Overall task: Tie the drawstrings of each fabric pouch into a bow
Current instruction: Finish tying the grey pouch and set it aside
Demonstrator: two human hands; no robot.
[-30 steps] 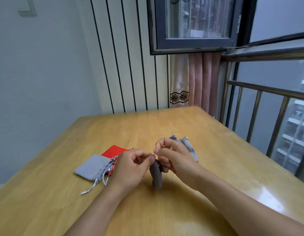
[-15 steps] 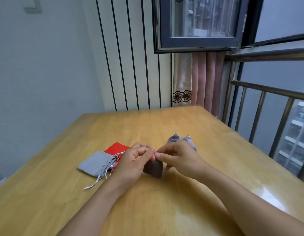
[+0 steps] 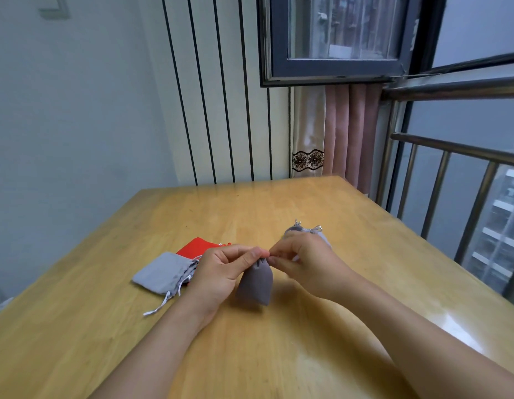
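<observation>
On the table (image 3: 350,231), one pouch (image 3: 254,283) lies between two pouches (image 3: 163,273) left and one (image 3: 304,232) behind right

Head-worn view, looking forward and down

One wide-angle camera sits above the near edge of the wooden table (image 3: 307,203), close to both hands (image 3: 218,272), facing across the tabletop toward the striped wall (image 3: 215,110), the window (image 3: 342,36) and the railing (image 3: 451,174) at right.
</observation>
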